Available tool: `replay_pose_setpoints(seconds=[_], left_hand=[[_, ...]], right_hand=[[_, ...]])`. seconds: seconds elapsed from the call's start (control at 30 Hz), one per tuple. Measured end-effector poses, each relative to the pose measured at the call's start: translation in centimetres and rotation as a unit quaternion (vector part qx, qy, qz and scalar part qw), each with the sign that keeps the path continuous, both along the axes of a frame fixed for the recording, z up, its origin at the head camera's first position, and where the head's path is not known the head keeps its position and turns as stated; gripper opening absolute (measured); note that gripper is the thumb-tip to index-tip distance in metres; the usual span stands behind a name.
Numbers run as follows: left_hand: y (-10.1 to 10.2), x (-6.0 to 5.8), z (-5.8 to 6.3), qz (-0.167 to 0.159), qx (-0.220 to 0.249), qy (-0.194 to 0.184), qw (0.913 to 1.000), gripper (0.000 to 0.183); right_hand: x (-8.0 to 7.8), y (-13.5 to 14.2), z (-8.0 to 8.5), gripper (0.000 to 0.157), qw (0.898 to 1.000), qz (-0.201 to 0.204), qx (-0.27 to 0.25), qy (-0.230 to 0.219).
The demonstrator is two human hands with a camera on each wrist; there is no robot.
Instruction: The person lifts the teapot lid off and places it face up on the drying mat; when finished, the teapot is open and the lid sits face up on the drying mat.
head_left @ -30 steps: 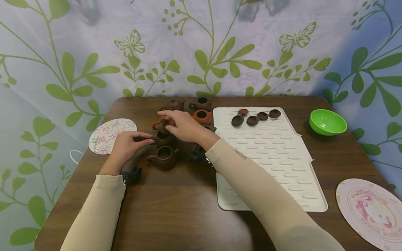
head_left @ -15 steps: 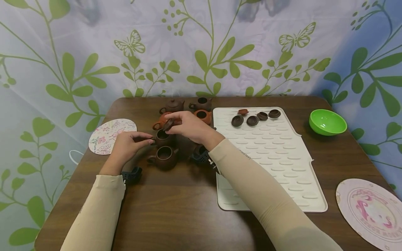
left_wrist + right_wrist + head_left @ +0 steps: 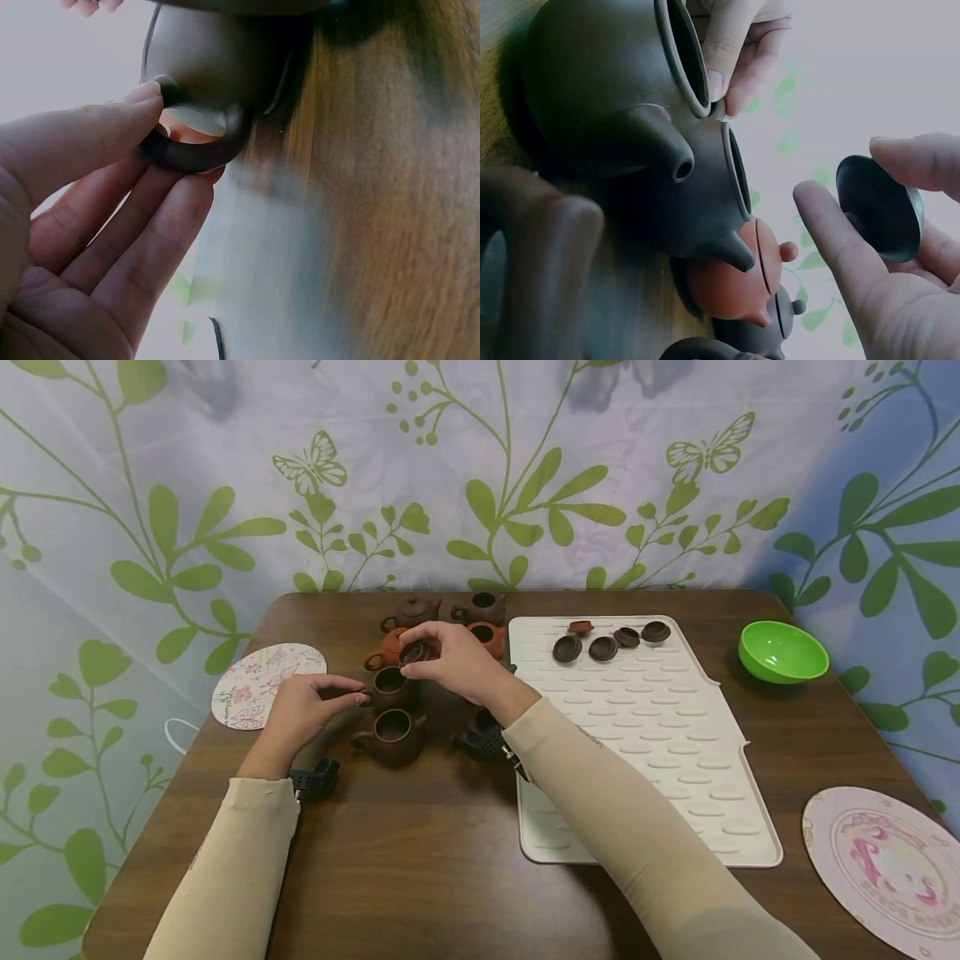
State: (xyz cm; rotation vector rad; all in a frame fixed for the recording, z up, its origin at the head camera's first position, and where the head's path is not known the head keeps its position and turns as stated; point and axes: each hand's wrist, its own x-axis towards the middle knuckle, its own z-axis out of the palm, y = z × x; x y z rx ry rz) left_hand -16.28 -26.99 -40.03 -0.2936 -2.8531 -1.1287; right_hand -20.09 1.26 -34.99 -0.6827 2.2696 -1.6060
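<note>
My left hand (image 3: 307, 714) pinches the handle (image 3: 191, 155) of a dark brown teapot (image 3: 395, 691), whose round mouth is uncovered. Just above and behind that pot, my right hand (image 3: 463, 662) holds a small dark teapot lid (image 3: 879, 210) between thumb and fingers. The lid is tilted and apart from the pot, as the right wrist view shows. Nearer the front edge stands another lidless dark teapot (image 3: 394, 737). Behind them are an orange teapot with its lid on (image 3: 731, 277) and a lidded brown teapot (image 3: 415, 612).
More lidless teapots, one orange (image 3: 486, 637) and one dark (image 3: 483, 607), stand in a second column, partly behind my right arm. Several loose lids (image 3: 603, 649) lie on a white ribbed mat (image 3: 645, 718). A green bowl (image 3: 783, 653) and round mats (image 3: 270, 685) flank the table.
My right hand has drawn the lid up and to the right, away from the teapot's mouth, and turned it. The left hand stays at the handle.
</note>
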Motion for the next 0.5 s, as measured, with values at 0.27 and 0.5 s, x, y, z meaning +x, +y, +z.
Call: replay_pose_setpoints(seconds=[0.27,0.5], left_hand=[[-0.1,0.1,0.0,0.001,0.004,-0.001,1.0,0.024],[-0.1,0.2,0.0,-0.004,0.01,0.001,0.9999,0.025]], right_hand=[[0.4,1.0,0.1,0.042,0.999,-0.027,0.021,0.035],[0.4,2.7,0.0,0.041,0.997,-0.062,0.024,0.04]])
